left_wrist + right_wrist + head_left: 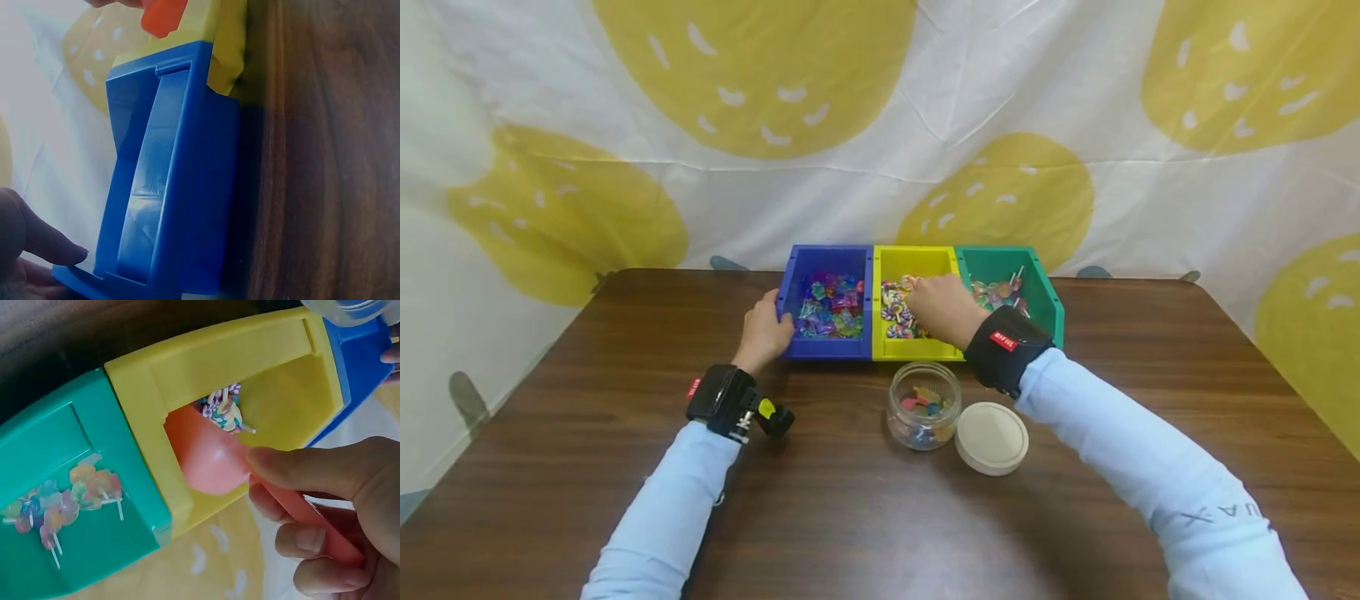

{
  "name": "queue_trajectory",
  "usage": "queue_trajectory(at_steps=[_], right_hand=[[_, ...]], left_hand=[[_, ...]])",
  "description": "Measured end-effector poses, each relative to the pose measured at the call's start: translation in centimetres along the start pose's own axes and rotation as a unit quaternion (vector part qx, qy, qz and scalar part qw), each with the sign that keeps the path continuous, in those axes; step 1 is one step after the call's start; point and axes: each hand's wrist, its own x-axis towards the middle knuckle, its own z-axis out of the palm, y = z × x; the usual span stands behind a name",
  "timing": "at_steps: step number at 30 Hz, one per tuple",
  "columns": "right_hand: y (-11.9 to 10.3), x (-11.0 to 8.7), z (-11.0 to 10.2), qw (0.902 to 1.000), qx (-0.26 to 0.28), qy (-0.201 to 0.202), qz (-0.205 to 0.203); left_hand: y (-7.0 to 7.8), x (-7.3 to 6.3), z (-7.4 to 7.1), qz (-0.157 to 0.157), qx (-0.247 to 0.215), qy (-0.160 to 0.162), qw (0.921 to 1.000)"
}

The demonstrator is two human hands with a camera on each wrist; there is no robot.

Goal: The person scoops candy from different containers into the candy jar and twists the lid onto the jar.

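head view: my left hand (765,332) grips the outer wall of the blue bin (827,348), near the far edge of the tabletop (625,400). my right hand (946,308) is over the yellow bin (917,350), set between the blue one and the green bin (996,262). nearer the tabletop's front edge: clear jar (904,425), white lid (992,437) just beside it.

left wrist view: my thumb presses the blue bin's rim.

right wrist view: my fingers are clenched round the coral scoop (215,456); its bowl is inside the yellow bin, beside swirl lollipops (224,412).

Downward head view; wrist views (closer)
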Motion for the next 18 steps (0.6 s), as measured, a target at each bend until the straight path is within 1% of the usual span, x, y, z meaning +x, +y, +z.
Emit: queue_trajectory(at_steps=[3,5,8,10,13,14,15,17,18], right_hand=[[0.4,0.3,-0.4,0.9977,0.048,-0.045,0.015],[1.1,0.5,-0.9,0.9909,0.095,-0.088,0.038],[2.6,0.8,-1.6,0.9713,0.170,-0.149,0.073],[3.6,1.0,-1.8,0.9581,0.210,-0.177,0.081],[4.3,1.2,-1.4,0.9441,0.247,-0.200,0.088],[4.5,1.3,-0.8,0.9449,0.249,-0.195,0.085],[5.2,2.0,1.6,0.9457,0.258,-0.180,0.083],[6.1,3.1,5.3,0.9476,0.261,-0.162,0.087],[6.2,3.2,5.9,0.9463,0.269,-0.158,0.086]], left_hand=[[-0.1,0.2,0.0,0.002,0.004,-0.006,1.0000],[-0.2,0.2,0.0,0.001,0.005,-0.009,0.9999],[-0.3,0.4,0.0,0.000,0.006,-0.009,0.9999],[-0.3,0.5,0.0,-0.003,0.005,-0.011,0.9999],[-0.3,0.4,0.0,-0.008,0.004,-0.013,0.9999],[-0.3,0.4,0.0,-0.009,0.003,-0.014,0.9999],[-0.3,0.4,0.1,-0.010,0.003,-0.014,0.9998],[-0.3,0.3,0.0,-0.011,0.004,-0.014,0.9998],[-0.3,0.3,0.0,-0.011,0.006,-0.013,0.9998]])
